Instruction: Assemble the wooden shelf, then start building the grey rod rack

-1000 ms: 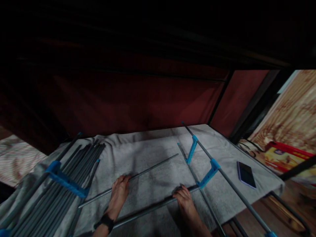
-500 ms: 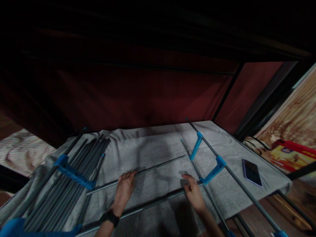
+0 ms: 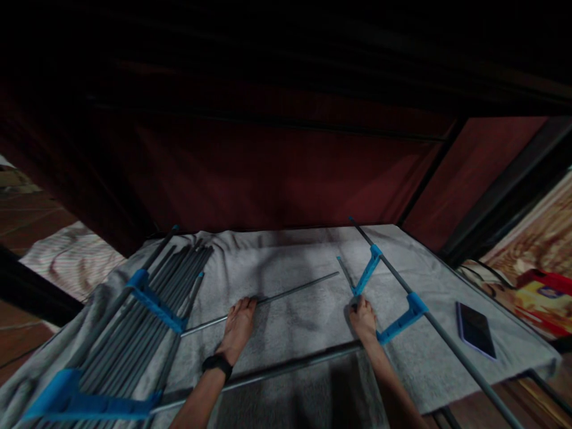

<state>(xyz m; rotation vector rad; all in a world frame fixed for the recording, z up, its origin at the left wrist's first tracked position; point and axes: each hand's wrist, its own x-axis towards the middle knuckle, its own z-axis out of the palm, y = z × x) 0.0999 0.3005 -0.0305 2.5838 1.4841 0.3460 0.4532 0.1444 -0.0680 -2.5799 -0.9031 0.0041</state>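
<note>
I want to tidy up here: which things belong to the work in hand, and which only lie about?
In hand: loose grey rod under left hand; blue-jointed frame at right hand.
Lying about: phone; red box; rod bundle, untouched.

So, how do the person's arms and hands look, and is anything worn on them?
No sleeves and no gloves are worn. The left hand has a black band, like a watch strap, at its wrist. The right hand wears nothing.
</note>
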